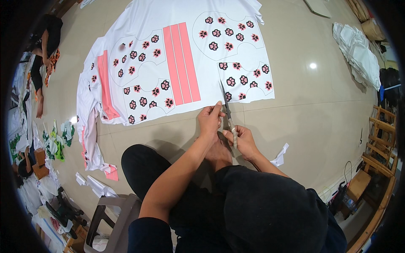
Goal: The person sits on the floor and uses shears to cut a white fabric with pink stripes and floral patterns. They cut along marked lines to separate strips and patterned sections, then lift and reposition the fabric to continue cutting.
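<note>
A large white fabric sheet (147, 17) lies spread on the floor, printed with outlined pattern pieces of pink and black paw prints and pink stripes. My right hand (244, 141) grips the handles of a pair of scissors (227, 107). Their long dark blades point away from me over the fabric's near edge, beside the left outline of the right-hand paw-print piece (249, 82). Close to the blades on their left, my left hand (209, 121) pinches the fabric's near edge between thumb and fingers. My bare foot (221, 152) is just below both hands.
A grey plastic stool (122, 211) stands at my lower left. Fabric scraps (280, 155) lie on the tiled floor (303, 114). White cloth (358, 57) is heaped at the far right, near a wooden rack (382, 130). Another person (46, 36) sits at the far left.
</note>
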Demonstrator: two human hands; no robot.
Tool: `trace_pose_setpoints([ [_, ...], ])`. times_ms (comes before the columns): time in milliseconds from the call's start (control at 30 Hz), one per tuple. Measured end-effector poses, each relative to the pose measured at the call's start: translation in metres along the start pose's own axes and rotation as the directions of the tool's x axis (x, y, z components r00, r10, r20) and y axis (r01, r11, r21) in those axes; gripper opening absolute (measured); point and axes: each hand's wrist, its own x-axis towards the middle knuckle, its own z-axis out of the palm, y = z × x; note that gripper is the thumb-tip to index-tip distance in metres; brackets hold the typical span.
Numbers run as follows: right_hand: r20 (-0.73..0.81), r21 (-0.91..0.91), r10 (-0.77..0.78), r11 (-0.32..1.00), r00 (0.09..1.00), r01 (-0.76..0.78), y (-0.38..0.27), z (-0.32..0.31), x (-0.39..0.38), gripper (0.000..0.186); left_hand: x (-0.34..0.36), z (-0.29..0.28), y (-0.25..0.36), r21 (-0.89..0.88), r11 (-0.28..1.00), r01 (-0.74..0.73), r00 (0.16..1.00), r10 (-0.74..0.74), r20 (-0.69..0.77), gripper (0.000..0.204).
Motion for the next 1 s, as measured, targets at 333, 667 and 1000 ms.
trace_pose_setpoints([
  [333,0.001,-0.021,0.004,1.0,1.0,-0.004,-0.001,-0.003,-0.004,0.03,0.0,0.001,-0.001,0.002,1.0,-0.001,1.0,0.001,-0.012,0.031],
  [667,0.008,-0.008,-0.02,1.0,1.0,0.02,-0.005,-0.002,0.006,0.032,0.0,0.0,-0.001,-0.008,1.0,-0.005,1.0,0.005,-0.001,0.031],
  [1000,0.0,-0.016,0.007,1.0,1.0,-0.007,-0.004,-0.002,0.002,0.027,0.002,-0.001,-0.002,0.004,1.0,-0.001,1.0,0.001,-0.001,0.033],
])
